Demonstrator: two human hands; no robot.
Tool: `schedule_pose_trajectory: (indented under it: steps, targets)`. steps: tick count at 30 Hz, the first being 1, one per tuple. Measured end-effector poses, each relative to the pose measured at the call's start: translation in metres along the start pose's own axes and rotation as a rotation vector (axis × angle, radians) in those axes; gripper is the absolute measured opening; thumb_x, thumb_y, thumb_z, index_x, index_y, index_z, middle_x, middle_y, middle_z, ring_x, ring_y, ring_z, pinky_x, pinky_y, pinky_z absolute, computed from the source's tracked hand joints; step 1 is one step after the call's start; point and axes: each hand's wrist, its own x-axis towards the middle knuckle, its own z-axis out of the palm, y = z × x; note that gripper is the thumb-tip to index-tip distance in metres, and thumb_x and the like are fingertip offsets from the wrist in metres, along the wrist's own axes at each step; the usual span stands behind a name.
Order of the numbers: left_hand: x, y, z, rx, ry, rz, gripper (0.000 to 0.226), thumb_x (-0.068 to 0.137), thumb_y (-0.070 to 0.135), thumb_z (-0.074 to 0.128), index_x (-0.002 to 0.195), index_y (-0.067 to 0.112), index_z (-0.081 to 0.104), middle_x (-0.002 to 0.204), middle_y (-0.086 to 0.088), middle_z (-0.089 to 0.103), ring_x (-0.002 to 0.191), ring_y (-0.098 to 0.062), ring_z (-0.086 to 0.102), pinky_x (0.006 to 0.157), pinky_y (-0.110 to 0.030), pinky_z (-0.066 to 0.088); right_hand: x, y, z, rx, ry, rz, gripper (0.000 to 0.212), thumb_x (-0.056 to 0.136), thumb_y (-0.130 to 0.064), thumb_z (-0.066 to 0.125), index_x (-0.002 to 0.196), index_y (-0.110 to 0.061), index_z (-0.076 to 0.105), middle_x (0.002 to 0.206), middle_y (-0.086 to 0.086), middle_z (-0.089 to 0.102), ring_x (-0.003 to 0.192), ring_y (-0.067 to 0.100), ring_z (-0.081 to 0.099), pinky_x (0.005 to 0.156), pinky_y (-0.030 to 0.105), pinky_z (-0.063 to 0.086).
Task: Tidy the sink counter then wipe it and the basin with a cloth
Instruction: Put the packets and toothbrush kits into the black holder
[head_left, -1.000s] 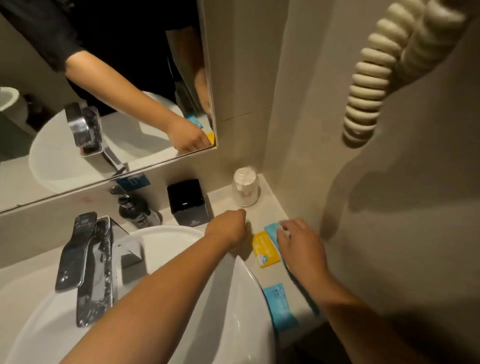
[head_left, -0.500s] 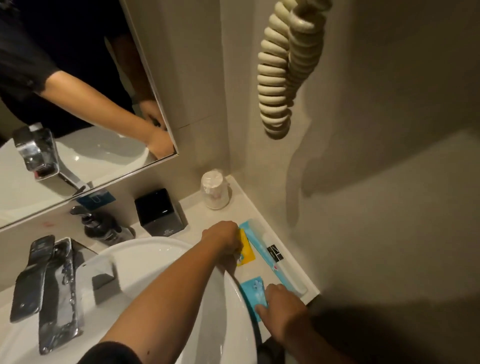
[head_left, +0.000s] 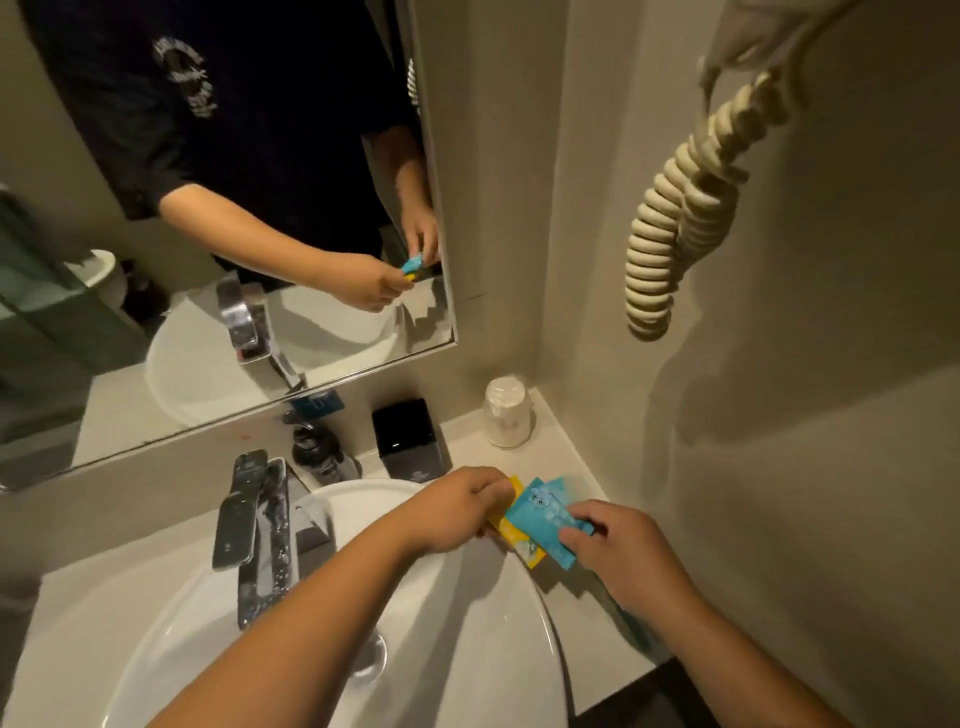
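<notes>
Your two hands meet over the right side of the counter (head_left: 563, 457), just beyond the rim of the one white basin (head_left: 467, 649). Your left hand (head_left: 457, 506) is curled with its fingers closed on one yellow packet (head_left: 511, 535), whose near end sticks out below the fist. Your right hand (head_left: 618, 545) pinches blue packets (head_left: 540, 519) between thumb and fingertips; at least two blue edges fan out at the far side, though the exact count cannot be told. The blue packets lie over the yellow one, and both are lifted just above the counter, casting a shadow on it. Both forearms reach in from the near edge, the left crossing over the basin, the right coming along the right wall. Farther back on the counter stand three things: one inverted wrapped cup (head_left: 508, 413) in the far right corner, one black box (head_left: 410, 439) to its left, and one dark pump bottle (head_left: 319, 454) left of that, behind the single chrome faucet (head_left: 257, 525). One mirror (head_left: 218, 218) on the far wall repeats your hands and the packets. One coiled cream cord (head_left: 680, 208) hangs on the right wall.
</notes>
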Motion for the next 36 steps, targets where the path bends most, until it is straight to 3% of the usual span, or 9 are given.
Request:
schedule_pose_trajectory:
  steps: [4, 9, 14, 19, 21, 24, 27, 33, 36]
  targets:
    - [-0.029, -0.007, -0.005, -0.067, 0.156, 0.03, 0.02, 0.092, 0.036, 0.056, 0.092, 0.018, 0.063, 0.092, -0.005, 0.07, 0.085, -0.022, 0.067, 0.072, -0.033, 0.053, 0.0, -0.021, 0.018, -0.069, -0.054, -0.109, 0.01, 0.085, -0.024, 0.066, 0.083, -0.033, 0.071, 0.071, -0.011, 0.067, 0.068, 0.006, 0.061, 0.062, 0.02, 0.048]
    - [-0.054, -0.02, -0.019, -0.007, 0.25, 0.031, 0.011, 0.089, 0.026, 0.06, 0.092, 0.016, 0.065, 0.087, -0.003, 0.07, 0.083, -0.02, 0.067, 0.081, -0.044, 0.054, -0.002, -0.04, 0.043, -0.267, -0.071, -0.257, 0.014, 0.087, -0.031, 0.064, 0.099, -0.029, 0.071, 0.087, -0.007, 0.057, 0.07, 0.005, 0.052, 0.06, 0.014, 0.036]
    - [-0.07, -0.018, -0.037, 0.092, 0.274, 0.051, 0.015, 0.094, 0.022, 0.053, 0.1, 0.02, 0.067, 0.092, -0.001, 0.07, 0.084, -0.016, 0.065, 0.079, -0.034, 0.054, 0.005, -0.06, 0.047, -0.235, -0.182, -0.28, 0.046, 0.084, -0.035, 0.067, 0.127, -0.031, 0.052, 0.116, -0.012, 0.053, 0.097, 0.005, 0.054, 0.083, 0.021, 0.044]
    - [-0.072, -0.005, -0.053, 0.333, 0.296, 0.082, 0.023, 0.096, 0.026, 0.051, 0.114, 0.022, 0.065, 0.104, 0.001, 0.069, 0.09, -0.013, 0.06, 0.081, -0.031, 0.048, 0.026, -0.091, 0.047, -0.124, -0.362, -0.317, 0.03, 0.089, -0.03, 0.061, 0.119, -0.029, 0.062, 0.103, -0.008, 0.067, 0.088, 0.005, 0.062, 0.075, 0.017, 0.047]
    - [-0.068, -0.002, -0.058, 0.306, 0.416, 0.07, 0.022, 0.094, 0.028, 0.055, 0.113, 0.024, 0.065, 0.104, 0.002, 0.07, 0.092, -0.013, 0.062, 0.081, -0.032, 0.05, 0.038, -0.104, 0.048, -0.115, -0.302, -0.377, 0.02, 0.088, -0.026, 0.062, 0.108, -0.028, 0.066, 0.094, -0.007, 0.069, 0.082, 0.005, 0.063, 0.071, 0.019, 0.048]
    - [-0.053, -0.004, -0.064, -0.004, 0.739, -0.002, 0.011, 0.087, 0.024, 0.065, 0.098, 0.025, 0.065, 0.093, 0.003, 0.07, 0.085, -0.01, 0.065, 0.076, -0.027, 0.052, 0.058, -0.122, 0.054, -0.084, -0.171, -0.41, 0.006, 0.086, -0.024, 0.065, 0.09, -0.029, 0.066, 0.081, -0.004, 0.068, 0.076, 0.012, 0.063, 0.067, 0.028, 0.051]
    - [-0.028, -0.006, -0.071, -0.191, 0.959, -0.04, 0.005, 0.086, 0.02, 0.066, 0.089, 0.025, 0.065, 0.085, 0.006, 0.068, 0.081, -0.008, 0.063, 0.074, -0.025, 0.049, 0.083, -0.136, 0.071, -0.042, -0.034, -0.416, 0.002, 0.086, -0.024, 0.066, 0.086, -0.026, 0.065, 0.077, -0.005, 0.066, 0.073, 0.013, 0.061, 0.06, 0.02, 0.044]
    - [0.029, -0.032, -0.084, -0.371, 1.129, -0.137, 0.014, 0.091, 0.018, 0.06, 0.104, 0.018, 0.063, 0.091, 0.002, 0.067, 0.086, -0.016, 0.064, 0.079, -0.029, 0.05, 0.137, -0.136, 0.119, -0.073, 0.063, -0.415, 0.01, 0.09, -0.026, 0.061, 0.094, -0.018, 0.066, 0.09, 0.002, 0.069, 0.081, 0.017, 0.061, 0.06, 0.021, 0.04]
    - [0.05, -0.058, -0.08, -0.297, 1.126, -0.265, 0.016, 0.091, 0.022, 0.058, 0.106, 0.018, 0.06, 0.094, -0.002, 0.069, 0.09, -0.021, 0.064, 0.083, -0.035, 0.051, 0.161, -0.118, 0.137, -0.241, 0.051, -0.392, 0.014, 0.091, -0.031, 0.059, 0.096, -0.019, 0.065, 0.099, 0.002, 0.067, 0.089, 0.018, 0.058, 0.071, 0.026, 0.044]
